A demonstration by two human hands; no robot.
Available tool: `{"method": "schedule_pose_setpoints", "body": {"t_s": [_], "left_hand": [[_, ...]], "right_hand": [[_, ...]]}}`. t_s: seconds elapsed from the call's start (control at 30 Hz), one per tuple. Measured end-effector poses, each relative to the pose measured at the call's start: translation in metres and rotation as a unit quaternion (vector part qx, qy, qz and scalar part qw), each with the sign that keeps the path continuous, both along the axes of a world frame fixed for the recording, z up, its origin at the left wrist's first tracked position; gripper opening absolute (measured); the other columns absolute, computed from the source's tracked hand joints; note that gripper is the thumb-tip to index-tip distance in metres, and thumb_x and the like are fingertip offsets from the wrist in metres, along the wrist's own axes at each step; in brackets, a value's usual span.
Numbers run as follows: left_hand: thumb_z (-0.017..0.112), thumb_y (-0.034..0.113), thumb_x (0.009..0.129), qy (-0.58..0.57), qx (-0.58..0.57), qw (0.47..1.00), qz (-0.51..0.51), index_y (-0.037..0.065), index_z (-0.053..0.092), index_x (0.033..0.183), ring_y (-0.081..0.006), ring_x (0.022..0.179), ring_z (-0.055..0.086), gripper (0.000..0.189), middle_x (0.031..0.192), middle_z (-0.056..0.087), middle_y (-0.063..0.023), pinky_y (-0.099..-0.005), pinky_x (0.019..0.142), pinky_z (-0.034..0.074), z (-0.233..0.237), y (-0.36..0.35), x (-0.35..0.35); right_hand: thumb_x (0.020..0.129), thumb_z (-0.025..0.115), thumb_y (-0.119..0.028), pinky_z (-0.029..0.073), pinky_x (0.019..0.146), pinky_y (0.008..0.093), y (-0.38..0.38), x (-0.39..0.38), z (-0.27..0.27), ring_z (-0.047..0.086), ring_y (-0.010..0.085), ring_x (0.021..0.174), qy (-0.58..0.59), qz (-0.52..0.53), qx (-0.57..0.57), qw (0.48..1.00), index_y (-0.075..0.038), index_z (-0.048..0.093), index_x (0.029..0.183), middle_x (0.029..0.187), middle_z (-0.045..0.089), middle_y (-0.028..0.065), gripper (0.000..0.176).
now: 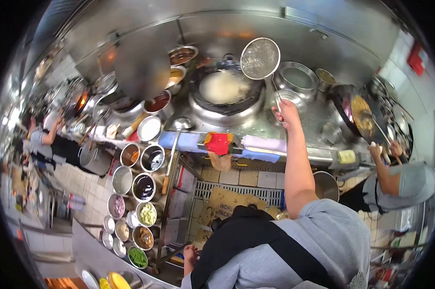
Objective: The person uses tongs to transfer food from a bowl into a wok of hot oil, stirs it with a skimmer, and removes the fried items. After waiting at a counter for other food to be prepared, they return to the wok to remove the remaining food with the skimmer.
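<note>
My right hand (pixel 289 114), arm stretched out over the range, is wrapped round the handle of a round mesh skimmer (pixel 260 58). The mesh is raised just beyond the right rim of a wok (pixel 256 98), apart from it. Pale, blurred contents (pixel 222 87) fill the wok, with foam or steam hiding detail. Low by my waist, my left hand (pixel 190 253) hangs with curled fingers, and nothing shows in it. A ladle (pixel 181 126) lies across the counter edge left of the wok, its wooden handle pointing down toward me.
Several steel pots of ingredients, such as cut greens (pixel 137 257) and dark sauce (pixel 144 187), line my left. A lidless pot (pixel 299 77) stands right of the wok. A red cloth (pixel 218 143) hangs on the front edge. Co-workers stand left and right, one at another wok (pixel 362 115).
</note>
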State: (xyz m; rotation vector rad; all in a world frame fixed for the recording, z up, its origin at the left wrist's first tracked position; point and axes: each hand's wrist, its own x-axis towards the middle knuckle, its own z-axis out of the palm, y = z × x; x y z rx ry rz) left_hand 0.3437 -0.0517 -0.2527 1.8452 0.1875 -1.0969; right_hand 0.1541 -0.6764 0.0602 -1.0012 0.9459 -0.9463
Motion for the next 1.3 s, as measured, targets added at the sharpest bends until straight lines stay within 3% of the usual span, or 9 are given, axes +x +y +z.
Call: {"method": "schedule_pose_setpoints", "body": {"t_s": [0.27,0.43,0.57,0.7,0.93,0.97,1.0,1.07,1.3], "left_hand": [[0.048,0.014,0.085,0.026,0.010,1.000,0.001,0.009,0.047,0.089,-0.0123,0.049,0.048,0.007,0.065,0.051,-0.0035,-0.0263,0.038,0.037,-0.003,-0.017,0.007],[0.049,0.014,0.084,0.090,0.011,0.992,-0.082,0.010,0.049,0.082,-0.0160,0.053,0.049,0.004,0.065,0.049,-0.0023,-0.0308,0.043,0.041,-0.113,0.011,0.015],[0.048,0.013,0.084,0.295,-0.004,0.946,-0.137,0.009,0.049,0.081,-0.0181,0.055,0.049,0.005,0.066,0.049,-0.0031,-0.0315,0.046,0.042,-0.044,-0.028,0.046],[0.048,0.008,0.082,-0.066,-0.009,0.991,-0.114,0.008,0.049,0.082,-0.0152,0.058,0.050,0.001,0.067,0.050,-0.0035,-0.0262,0.047,0.041,0.003,-0.070,0.053],[0.049,0.008,0.082,-0.032,-0.082,0.995,-0.056,0.006,0.050,0.087,-0.0133,0.060,0.051,0.005,0.069,0.052,-0.0036,-0.0256,0.048,0.042,-0.026,-0.069,0.059],[0.048,0.007,0.082,-0.006,-0.079,0.995,-0.059,0.007,0.050,0.087,-0.0141,0.059,0.051,0.005,0.069,0.051,-0.0032,-0.0264,0.048,0.043,-0.021,-0.065,0.052],[0.048,0.006,0.080,0.336,-0.294,0.888,0.108,0.008,0.049,0.087,-0.0147,0.057,0.050,0.007,0.069,0.050,-0.0028,-0.0283,0.046,0.042,-0.084,-0.033,0.073],[0.052,0.008,0.077,-0.020,-0.060,0.996,-0.055,0.009,0.048,0.087,-0.0160,0.054,0.049,0.011,0.068,0.051,-0.0030,-0.0295,0.044,0.040,-0.067,-0.032,0.043],[0.048,0.018,0.082,0.035,0.016,0.999,-0.025,0.014,0.045,0.087,-0.0143,0.050,0.048,0.008,0.065,0.051,-0.0030,-0.0270,0.038,0.031,-0.026,0.021,0.010]], "right_hand": [[0.085,0.043,-0.012,0.043,0.052,0.0288,0.019,-0.085,-0.034,0.052,0.0141,0.055,0.347,-0.134,-0.201,0.906,0.003,0.048,0.113,0.083,0.060,0.0126,0.032],[0.082,0.046,-0.013,0.041,0.085,0.0432,0.047,-0.087,-0.114,0.052,0.0394,0.099,0.496,-0.202,-0.236,0.811,0.004,0.049,0.113,0.105,0.054,0.0280,0.036],[0.081,0.046,-0.011,0.042,0.082,0.0436,0.042,-0.080,-0.144,0.054,0.0401,0.095,0.503,-0.169,-0.201,0.823,0.005,0.048,0.115,0.101,0.055,0.0279,0.037],[0.082,0.047,-0.011,0.043,0.080,0.0418,0.041,-0.067,-0.092,0.056,0.0388,0.091,0.463,-0.190,-0.299,0.813,0.000,0.049,0.116,0.097,0.058,0.0249,0.036],[0.083,0.048,-0.014,0.047,0.066,0.0368,0.020,-0.028,0.024,0.062,0.0288,0.071,0.376,-0.035,-0.275,0.884,-0.002,0.051,0.114,0.079,0.063,0.0174,0.033],[0.082,0.048,-0.013,0.047,0.060,0.0360,0.017,-0.013,0.022,0.061,0.0259,0.064,0.341,-0.027,-0.239,0.909,-0.001,0.054,0.108,0.073,0.062,0.0152,0.029],[0.082,0.048,-0.013,0.046,0.054,0.0352,0.010,0.003,0.020,0.060,0.0231,0.056,0.303,-0.018,-0.205,0.931,0.000,0.057,0.103,0.067,0.062,0.0129,0.026],[0.078,0.051,-0.010,0.044,0.047,0.0355,-0.025,0.045,-0.001,0.059,0.0229,0.051,0.320,0.042,-0.212,0.923,0.002,0.060,0.090,0.065,0.062,0.0140,0.019],[0.069,0.055,-0.005,0.044,0.044,0.0340,-0.081,0.177,-0.047,0.057,0.0263,0.046,0.354,0.029,-0.239,0.904,0.003,0.061,0.075,0.062,0.061,0.0170,0.012]]}}
